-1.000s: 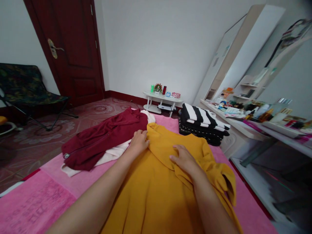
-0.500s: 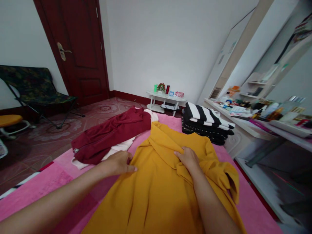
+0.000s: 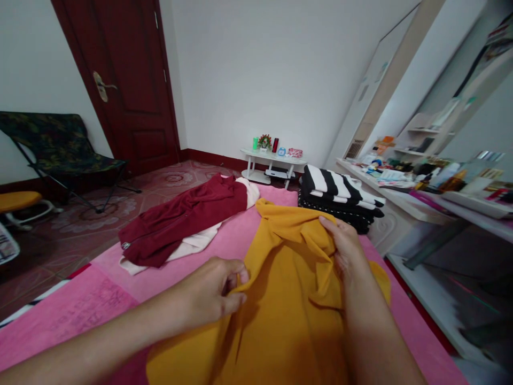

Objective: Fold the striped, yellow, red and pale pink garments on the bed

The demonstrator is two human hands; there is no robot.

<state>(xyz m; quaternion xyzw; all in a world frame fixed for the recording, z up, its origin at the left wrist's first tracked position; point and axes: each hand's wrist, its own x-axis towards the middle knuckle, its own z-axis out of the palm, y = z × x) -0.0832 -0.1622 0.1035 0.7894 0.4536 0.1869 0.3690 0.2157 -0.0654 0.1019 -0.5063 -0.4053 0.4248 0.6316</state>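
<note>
Left hand (image 3: 220, 291) at nine o'clock, right hand (image 3: 347, 246) at two, fingers grip the newly bunched mustard garment (image 3: 280, 321), giving two-handed control.

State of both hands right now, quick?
Left hand: closed, pinching the side edge of the yellow garment.
Right hand: closed, holding the yellow garment near its far end.

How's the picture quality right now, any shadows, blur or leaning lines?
Head view: soft, subdued light, with darker shading on the yellow garment between the left hand and right hand; head view: the door leans, probably wide-angle distortion; head view: small items on the dressing table look smeared, too soft to read.
</note>
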